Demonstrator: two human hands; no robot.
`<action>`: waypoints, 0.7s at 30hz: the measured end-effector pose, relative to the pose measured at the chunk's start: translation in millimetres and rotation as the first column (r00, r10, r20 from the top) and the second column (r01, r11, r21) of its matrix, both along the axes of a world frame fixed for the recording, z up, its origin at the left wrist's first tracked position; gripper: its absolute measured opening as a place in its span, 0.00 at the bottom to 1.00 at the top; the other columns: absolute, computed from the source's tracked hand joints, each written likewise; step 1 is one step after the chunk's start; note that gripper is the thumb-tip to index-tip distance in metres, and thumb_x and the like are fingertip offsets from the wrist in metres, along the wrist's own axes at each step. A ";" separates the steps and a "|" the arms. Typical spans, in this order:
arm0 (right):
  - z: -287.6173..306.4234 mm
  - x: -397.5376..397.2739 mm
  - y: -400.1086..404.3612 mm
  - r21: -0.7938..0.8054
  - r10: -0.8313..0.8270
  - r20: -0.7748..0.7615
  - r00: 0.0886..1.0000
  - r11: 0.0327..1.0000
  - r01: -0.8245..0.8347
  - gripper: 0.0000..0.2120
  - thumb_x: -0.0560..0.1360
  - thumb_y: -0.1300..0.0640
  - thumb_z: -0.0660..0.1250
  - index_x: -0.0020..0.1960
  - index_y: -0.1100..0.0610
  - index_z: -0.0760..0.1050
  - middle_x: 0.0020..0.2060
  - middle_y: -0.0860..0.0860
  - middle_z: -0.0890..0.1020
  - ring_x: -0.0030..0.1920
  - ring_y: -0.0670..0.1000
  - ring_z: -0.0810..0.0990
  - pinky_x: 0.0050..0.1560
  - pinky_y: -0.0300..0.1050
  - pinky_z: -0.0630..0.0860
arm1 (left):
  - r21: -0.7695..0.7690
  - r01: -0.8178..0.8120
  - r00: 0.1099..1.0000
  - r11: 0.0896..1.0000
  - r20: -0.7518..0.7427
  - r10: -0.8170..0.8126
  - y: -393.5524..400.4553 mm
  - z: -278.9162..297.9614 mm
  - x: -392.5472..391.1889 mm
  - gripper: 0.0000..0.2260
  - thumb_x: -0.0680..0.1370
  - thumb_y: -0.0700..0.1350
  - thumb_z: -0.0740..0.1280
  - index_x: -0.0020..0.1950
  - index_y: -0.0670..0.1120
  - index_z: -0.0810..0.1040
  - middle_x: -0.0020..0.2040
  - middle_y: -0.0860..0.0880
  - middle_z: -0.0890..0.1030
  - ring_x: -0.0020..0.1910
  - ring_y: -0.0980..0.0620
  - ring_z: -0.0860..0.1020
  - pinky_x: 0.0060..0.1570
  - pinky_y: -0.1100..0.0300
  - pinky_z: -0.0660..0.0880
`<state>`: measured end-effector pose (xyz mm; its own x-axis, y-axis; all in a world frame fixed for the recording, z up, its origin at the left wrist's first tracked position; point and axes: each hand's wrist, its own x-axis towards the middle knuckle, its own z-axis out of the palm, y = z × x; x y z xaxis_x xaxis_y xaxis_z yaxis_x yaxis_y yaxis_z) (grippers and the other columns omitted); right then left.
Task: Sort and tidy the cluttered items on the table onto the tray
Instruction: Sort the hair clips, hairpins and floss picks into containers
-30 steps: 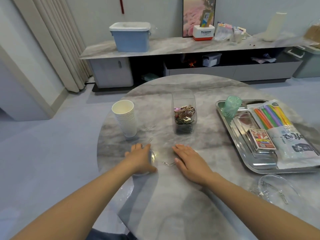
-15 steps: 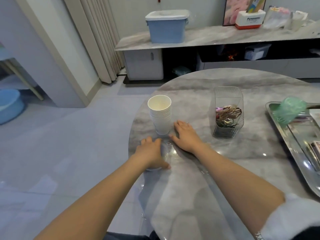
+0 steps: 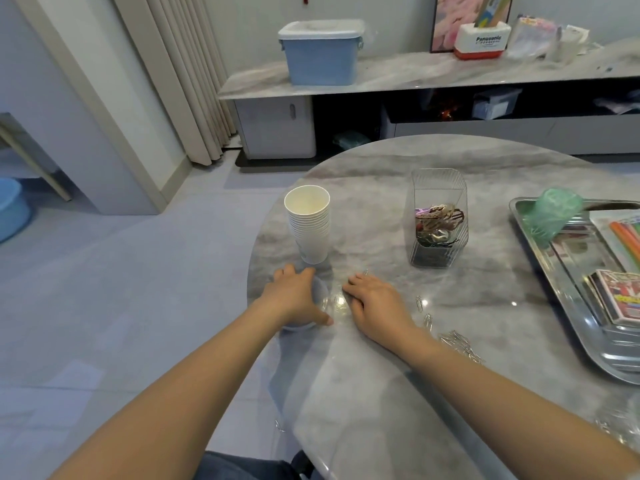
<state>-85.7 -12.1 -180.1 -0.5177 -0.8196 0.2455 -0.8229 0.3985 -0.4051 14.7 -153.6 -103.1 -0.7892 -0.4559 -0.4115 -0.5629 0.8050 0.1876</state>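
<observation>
Now the right hand lies flat on the desk nearer the paper cups than a second ago, grip holding nothing. The left hand still cups a small clear dish just before those cups. Loose paper clips trail right of them, likely being swept up; the tray waits far right.

A round grey marble-patterned table carries everything. At its middle stands a clear ribbed plastic container of hair clips. Left of that container is a stack of white paper cups; right of it lies a shiny rectangular metal tray. Nearer than the container, loose silver paper clips are scattered on the tabletop.
</observation>
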 end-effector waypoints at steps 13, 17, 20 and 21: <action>0.1 -3.5 41.7 0.254 0.029 -0.077 0.997 0.967 -0.008 0.22 0.82 0.52 0.50 0.76 0.53 0.56 0.75 0.49 0.58 0.76 0.48 0.54 0.73 0.38 0.41 | 0.000 0.139 0.990 0.990 -0.030 -0.139 25.5 -7.9 -8.3 0.49 0.64 0.64 0.73 0.76 0.52 0.50 0.71 0.45 0.57 0.72 0.43 0.56 0.68 0.49 0.62; 12.8 -3.3 84.9 0.267 0.097 -0.113 0.989 0.962 -0.064 0.21 0.82 0.54 0.54 0.73 0.56 0.62 0.73 0.51 0.65 0.74 0.51 0.60 0.73 0.41 0.43 | 0.001 0.237 0.971 0.972 -0.046 -0.237 44.0 -10.4 -18.5 0.49 0.65 0.64 0.72 0.77 0.53 0.48 0.72 0.45 0.57 0.72 0.44 0.56 0.68 0.50 0.60; 18.4 -0.1 116.0 0.275 0.083 -0.078 0.993 0.960 -0.059 0.21 0.82 0.54 0.54 0.74 0.56 0.62 0.73 0.51 0.63 0.75 0.51 0.58 0.72 0.37 0.42 | 0.006 0.319 0.947 0.948 -0.037 -0.319 64.1 -10.6 -27.7 0.49 0.66 0.64 0.72 0.77 0.52 0.47 0.73 0.44 0.57 0.72 0.43 0.55 0.68 0.49 0.59; 17.5 1.9 122.8 0.280 0.071 -0.062 0.996 0.959 -0.051 0.21 0.82 0.53 0.53 0.74 0.55 0.60 0.74 0.50 0.61 0.75 0.50 0.55 0.72 0.35 0.41 | 0.010 0.340 0.940 0.941 -0.034 -0.339 68.2 -11.2 -29.3 0.49 0.66 0.64 0.72 0.77 0.52 0.47 0.73 0.44 0.57 0.72 0.43 0.55 0.69 0.49 0.59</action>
<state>-83.8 110.7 -162.5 -0.4539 -0.8903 0.0380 -0.8718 0.4349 -0.2254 -14.5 -85.4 -114.3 -0.9085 -0.1525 -0.3891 -0.2505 0.9439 0.2150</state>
